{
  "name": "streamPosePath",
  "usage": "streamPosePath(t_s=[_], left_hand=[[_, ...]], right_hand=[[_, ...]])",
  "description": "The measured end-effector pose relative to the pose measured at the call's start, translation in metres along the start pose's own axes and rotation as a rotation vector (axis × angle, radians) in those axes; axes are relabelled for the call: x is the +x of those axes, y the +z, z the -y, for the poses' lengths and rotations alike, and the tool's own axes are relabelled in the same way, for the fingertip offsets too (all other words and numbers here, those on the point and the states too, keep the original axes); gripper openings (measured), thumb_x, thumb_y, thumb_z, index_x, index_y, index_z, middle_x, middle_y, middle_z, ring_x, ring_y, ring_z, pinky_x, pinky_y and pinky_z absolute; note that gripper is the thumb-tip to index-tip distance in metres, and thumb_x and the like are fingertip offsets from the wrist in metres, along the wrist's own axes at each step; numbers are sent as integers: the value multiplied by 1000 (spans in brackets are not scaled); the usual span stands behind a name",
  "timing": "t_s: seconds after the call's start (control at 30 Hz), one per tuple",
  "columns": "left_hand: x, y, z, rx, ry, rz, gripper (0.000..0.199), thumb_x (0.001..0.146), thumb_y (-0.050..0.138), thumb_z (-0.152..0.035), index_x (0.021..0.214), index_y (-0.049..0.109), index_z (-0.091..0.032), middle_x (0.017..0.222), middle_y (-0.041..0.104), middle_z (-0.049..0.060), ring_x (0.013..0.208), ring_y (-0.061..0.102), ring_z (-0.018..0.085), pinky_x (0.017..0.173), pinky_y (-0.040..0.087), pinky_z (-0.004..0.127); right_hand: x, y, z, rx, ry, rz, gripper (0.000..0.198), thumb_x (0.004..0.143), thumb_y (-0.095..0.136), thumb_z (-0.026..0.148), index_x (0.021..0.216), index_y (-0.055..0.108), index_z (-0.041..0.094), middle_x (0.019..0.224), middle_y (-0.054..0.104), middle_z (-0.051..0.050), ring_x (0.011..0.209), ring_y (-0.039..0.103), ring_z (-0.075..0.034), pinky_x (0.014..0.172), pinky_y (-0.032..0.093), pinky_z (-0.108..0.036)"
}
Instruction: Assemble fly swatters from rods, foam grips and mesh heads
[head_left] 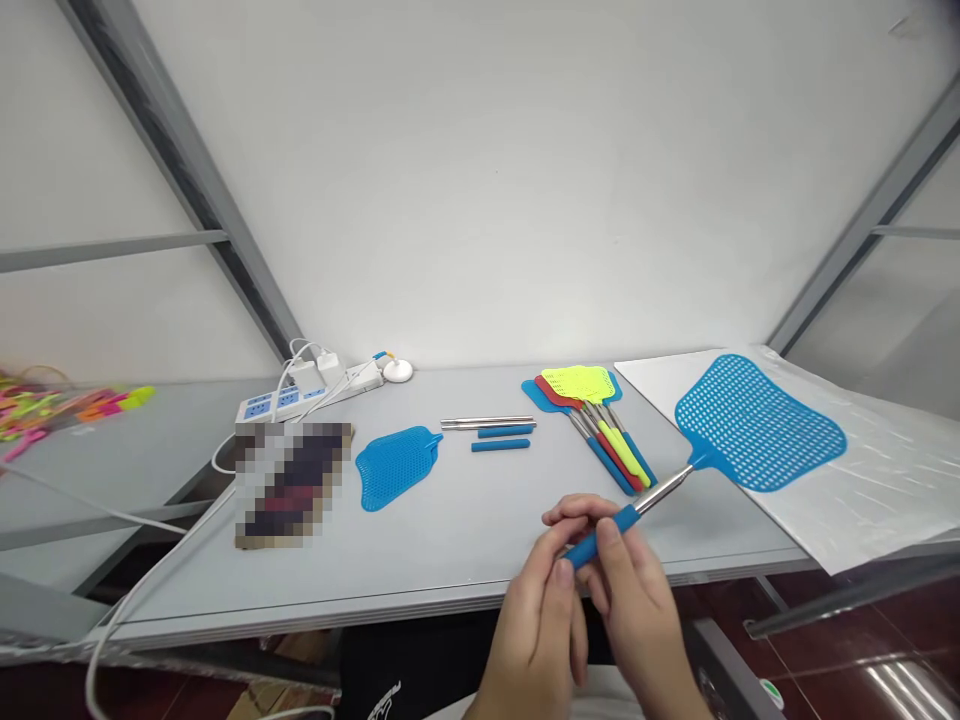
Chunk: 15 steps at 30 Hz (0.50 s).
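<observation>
A blue fly swatter (761, 425) with a short metal rod and a blue grip is held in front of me, its mesh head pointing right. My left hand (544, 590) has its fingers closed on the lower end of the grip. Farther up the same grip, my right hand (630, 580) holds it between thumb and fingers. Behind my hands lies a pile of finished-looking swatters in yellow, red and blue, the yellow head (577, 383) on top. To the left are loose metal rods (487, 423), two blue grip sleeves (501, 445) and blue swatter heads (397, 465).
A power strip (281, 403) with plugs and white cables stands at the back left. A blurred-out object (296, 485) lies in front of it. White sheeting (885, 480) covers the right end of the grey table (420, 570). Colourful items (67, 410) lie at far left.
</observation>
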<state>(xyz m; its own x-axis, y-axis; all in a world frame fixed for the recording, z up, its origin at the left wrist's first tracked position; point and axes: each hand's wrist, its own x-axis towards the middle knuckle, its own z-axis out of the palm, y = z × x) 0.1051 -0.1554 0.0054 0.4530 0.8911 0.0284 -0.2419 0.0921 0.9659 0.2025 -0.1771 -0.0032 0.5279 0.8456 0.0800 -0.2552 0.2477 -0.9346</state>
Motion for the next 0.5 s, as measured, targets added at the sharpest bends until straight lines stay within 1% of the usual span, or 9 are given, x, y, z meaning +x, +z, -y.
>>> streamPosePath(t_s=[0.03, 0.07, 0.1, 0.13, 0.2, 0.23, 0.3, 0.4, 0.5], left_hand=[[3, -2, -2, 90, 46, 59, 38, 95, 54, -42, 123, 69, -21, 57, 60, 2, 38, 40, 12, 41, 31, 23], [7, -7, -6, 188, 100, 133, 35, 95, 54, -39, 121, 71, -22, 63, 63, 4, 43, 45, 13, 46, 36, 24], [12, -15, -11, 278, 156, 197, 31, 94, 55, -36, 117, 73, -23, 71, 67, 6, 50, 51, 15, 52, 40, 25], [18, -24, -16, 347, 198, 240, 28, 95, 56, -34, 113, 74, -23, 77, 69, 8, 57, 55, 17, 58, 44, 27], [30, -44, -24, 412, 275, 177, 28, 96, 52, -32, 110, 75, -24, 79, 68, 8, 66, 60, 19, 66, 46, 28], [36, -54, -27, 446, 312, 115, 28, 97, 50, -32, 110, 74, -24, 79, 68, 7, 71, 61, 20, 70, 47, 29], [49, -69, -30, 558, 394, 5, 28, 97, 50, -31, 113, 72, -25, 87, 70, 8, 84, 63, 23, 79, 47, 32], [67, -82, -32, 868, 478, -55, 28, 93, 56, -31, 117, 70, -26, 112, 70, 10, 111, 57, 31, 95, 43, 45], [80, -84, -31, 1241, 405, -19, 38, 94, 52, -34, 129, 62, -24, 140, 58, 10, 133, 41, 37, 105, 34, 59]], right_hand=[[7, -5, 5, -22, -29, 0, 33, 93, 56, 51, 99, 67, 21, 99, 69, -7, 51, 46, -8, 51, 44, -24], [16, -12, 11, -50, -69, -14, 32, 94, 55, 51, 98, 66, 21, 91, 69, -6, 56, 51, -10, 57, 46, -26], [28, -21, 18, -59, -147, -81, 31, 94, 54, 51, 97, 64, 22, 78, 66, -3, 62, 56, -14, 65, 48, -28], [41, -32, 26, -91, -217, -143, 32, 95, 51, 52, 98, 62, 23, 64, 60, 1, 62, 56, -16, 67, 48, -30], [68, -54, 42, -356, -277, -285, 38, 96, 46, 55, 112, 60, 23, 54, 45, 6, 49, 45, -14, 53, 41, -27], [82, -63, 50, -564, -275, -343, 43, 96, 44, 56, 121, 57, 23, 55, 44, 6, 48, 43, -15, 49, 37, -27], [106, -75, 62, -1040, -199, -418, 49, 98, 37, 53, 135, 46, 22, 66, 56, 2, 58, 52, -18, 57, 41, -29], [135, -76, 65, -1272, -110, -381, 44, 94, 44, 41, 132, 52, 19, 86, 67, -10, 76, 60, -25, 66, 41, -34], [151, -68, 55, -1384, -21, -318, 44, 90, 45, 34, 129, 56, 16, 91, 68, -16, 82, 62, -30, 65, 39, -35]])
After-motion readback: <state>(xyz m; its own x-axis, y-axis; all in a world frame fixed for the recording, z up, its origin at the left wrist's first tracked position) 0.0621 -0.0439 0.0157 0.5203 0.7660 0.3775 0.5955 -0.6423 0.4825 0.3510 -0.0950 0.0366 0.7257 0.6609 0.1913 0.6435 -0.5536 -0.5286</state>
